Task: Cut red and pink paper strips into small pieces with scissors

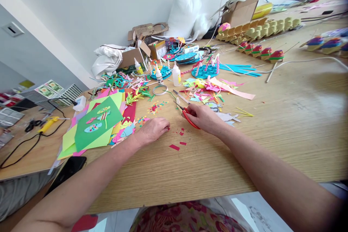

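My right hand [202, 116] is closed around a pair of scissors [189, 116] with red handles; their blades are spread and point toward the back left. Opposite it, my left hand [154, 130] hovers low at the table with fingers pinched, a speck of red paper showing at the fingertips. Red paper scraps [174, 147] lie scattered on the wood between and below both hands. Beyond my left hand sits a small heap of colourful paper bits [155, 107]. Paper fish cutouts [227, 116] lie just past my right hand.
To the left, a green sheet [89, 125] bearing decorated fish tops stacked coloured paper. Glue bottles [176, 75], a tape roll [160, 90], blue egg-carton pieces [205, 69] and paper strips [231, 88] stand behind. A phone [67, 168] lies by my left forearm.
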{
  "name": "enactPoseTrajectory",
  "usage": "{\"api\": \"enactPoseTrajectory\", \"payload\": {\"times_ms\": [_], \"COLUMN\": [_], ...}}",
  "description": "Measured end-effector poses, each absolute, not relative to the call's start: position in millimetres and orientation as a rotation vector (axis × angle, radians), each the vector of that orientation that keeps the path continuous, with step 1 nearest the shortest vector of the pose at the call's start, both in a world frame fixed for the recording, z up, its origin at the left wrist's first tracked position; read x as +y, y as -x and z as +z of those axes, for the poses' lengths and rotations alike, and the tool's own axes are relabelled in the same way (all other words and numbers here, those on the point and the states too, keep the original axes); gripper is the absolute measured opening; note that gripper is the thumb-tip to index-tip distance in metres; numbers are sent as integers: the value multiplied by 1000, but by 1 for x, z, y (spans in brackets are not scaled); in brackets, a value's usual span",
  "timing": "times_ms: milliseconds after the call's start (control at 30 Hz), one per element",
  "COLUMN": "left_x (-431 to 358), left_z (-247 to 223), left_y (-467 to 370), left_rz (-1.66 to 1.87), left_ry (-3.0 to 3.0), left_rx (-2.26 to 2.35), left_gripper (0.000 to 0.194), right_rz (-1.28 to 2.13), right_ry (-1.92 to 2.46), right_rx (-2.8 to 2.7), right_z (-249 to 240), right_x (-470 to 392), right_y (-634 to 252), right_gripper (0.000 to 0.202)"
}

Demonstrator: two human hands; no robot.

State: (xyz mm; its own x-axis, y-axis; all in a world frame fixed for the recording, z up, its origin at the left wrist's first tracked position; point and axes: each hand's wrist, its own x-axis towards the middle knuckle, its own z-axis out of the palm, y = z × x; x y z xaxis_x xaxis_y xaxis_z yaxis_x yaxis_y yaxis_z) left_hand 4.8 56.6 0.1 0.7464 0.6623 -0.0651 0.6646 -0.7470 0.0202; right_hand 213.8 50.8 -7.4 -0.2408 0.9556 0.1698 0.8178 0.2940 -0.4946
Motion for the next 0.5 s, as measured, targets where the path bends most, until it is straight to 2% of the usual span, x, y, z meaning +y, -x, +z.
{"api": "enactPoseTrajectory", "payload": {"times_ms": [500], "left_x": [63], "left_z": [-2], "left_y": [-11], "left_rz": [-191], "left_ry": [-2934], "left_rx": [1018], "left_gripper": [16], "right_rz": [401], "right_ry": [1534], "right_rx": [-2155], "right_z": [-10], "right_x": [52], "right_y": [-215], "right_gripper": [27]}}
